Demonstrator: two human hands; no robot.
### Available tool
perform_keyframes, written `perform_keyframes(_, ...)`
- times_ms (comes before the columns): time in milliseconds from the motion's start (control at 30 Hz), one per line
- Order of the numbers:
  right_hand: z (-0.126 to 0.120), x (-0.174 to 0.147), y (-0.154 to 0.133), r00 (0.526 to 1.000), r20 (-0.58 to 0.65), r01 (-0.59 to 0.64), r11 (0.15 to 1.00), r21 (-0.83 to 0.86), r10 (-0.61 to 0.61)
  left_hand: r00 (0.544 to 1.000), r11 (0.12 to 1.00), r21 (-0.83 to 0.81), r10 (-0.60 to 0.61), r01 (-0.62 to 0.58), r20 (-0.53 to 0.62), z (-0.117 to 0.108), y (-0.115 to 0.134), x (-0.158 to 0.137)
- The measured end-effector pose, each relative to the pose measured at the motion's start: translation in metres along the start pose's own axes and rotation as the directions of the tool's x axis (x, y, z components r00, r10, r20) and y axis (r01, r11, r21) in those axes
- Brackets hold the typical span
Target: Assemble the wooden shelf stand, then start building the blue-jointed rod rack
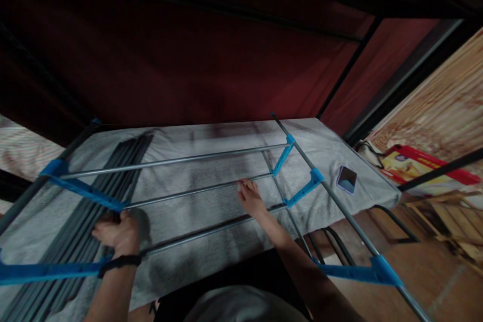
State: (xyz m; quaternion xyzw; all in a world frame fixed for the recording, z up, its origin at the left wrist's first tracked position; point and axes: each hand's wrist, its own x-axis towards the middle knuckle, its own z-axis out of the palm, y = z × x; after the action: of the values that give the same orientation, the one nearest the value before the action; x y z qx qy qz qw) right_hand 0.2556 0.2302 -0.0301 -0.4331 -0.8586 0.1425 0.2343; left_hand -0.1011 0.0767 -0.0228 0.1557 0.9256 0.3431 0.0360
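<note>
A rack frame of thin grey metal tubes joined by blue plastic brackets spans the view over the bed. My left hand (118, 233), with a dark band at the wrist, has its fingers curled at the inner end of the left blue bracket (88, 190); part of what it grips is hidden. My right hand (249, 197) closes its fingertips on the middle crossbar (206, 189), near its right end. Another crossbar (204, 233) runs beneath my right wrist. Further right, a blue bracket (304, 191) joins the long outer tube (345, 214) to an inner one.
Several loose grey tubes (71, 241) lie side by side on the grey bed cover (211, 136) at left. A phone (346, 180) rests near the bed's right side. Beyond it are a red and yellow box (415, 166) and a wooden stool-like piece (449, 216). Dark red curtain (196, 70) hangs behind.
</note>
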Motion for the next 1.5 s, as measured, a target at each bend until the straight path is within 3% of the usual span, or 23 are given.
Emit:
perform_keyframes(33,-0.006,-0.012,0.004,1.000,-0.020,-0.022,1.000,0.001,0.022,0.997,0.999,-0.016,-0.051,0.050,-0.050,-0.002,0.000,-0.007)
perform_keyframes(100,-0.019,-0.035,0.012,0.997,-0.043,-0.066,0.998,-0.017,0.065,0.994,0.999,-0.040,-0.002,-0.003,-0.109,-0.007,0.004,-0.029)
perform_keyframes(200,-0.034,-0.064,0.022,0.996,-0.034,-0.091,0.991,-0.096,0.088,0.971,0.965,-0.131,0.236,-0.228,0.048,-0.014,0.013,-0.070)
perform_keyframes(267,-0.037,-0.076,0.025,0.995,-0.028,-0.094,0.982,-0.164,0.091,0.909,0.926,-0.199,0.360,-0.321,0.211,-0.015,0.015,-0.093)
perform_keyframes(367,-0.036,-0.083,0.029,0.993,-0.049,-0.112,0.963,-0.246,0.103,0.797,0.870,-0.185,0.493,-0.457,0.349,-0.010,0.009,-0.115)
perform_keyframes(533,-0.034,-0.077,0.033,0.996,-0.016,-0.092,0.950,-0.299,0.092,0.597,0.661,0.060,0.629,-0.748,0.498,-0.006,0.004,-0.131)
perform_keyframes(633,-0.035,-0.073,0.034,0.995,0.027,-0.084,0.946,-0.314,0.097,0.536,0.529,0.200,0.618,-0.824,0.574,-0.007,0.007,-0.135)
perform_keyframes(867,-0.036,-0.070,0.033,0.986,0.062,-0.127,0.934,-0.334,0.156,0.473,0.388,0.288,0.569,-0.876,0.673,-0.001,0.005,-0.134)
perform_keyframes(1033,-0.035,-0.065,0.031,0.987,0.038,-0.134,0.922,-0.363,0.158,0.494,0.405,0.302,0.550,-0.863,0.673,0.001,0.004,-0.134)
perform_keyframes(1267,-0.031,-0.067,0.035,0.987,0.022,-0.136,0.908,-0.395,0.158,0.469,0.389,0.290,0.525,-0.874,0.710,0.001,0.010,-0.135)
perform_keyframes(1500,-0.027,-0.073,0.040,0.995,-0.009,-0.098,0.918,-0.383,0.103,0.535,0.510,0.247,0.557,-0.824,0.635,0.003,0.008,-0.139)
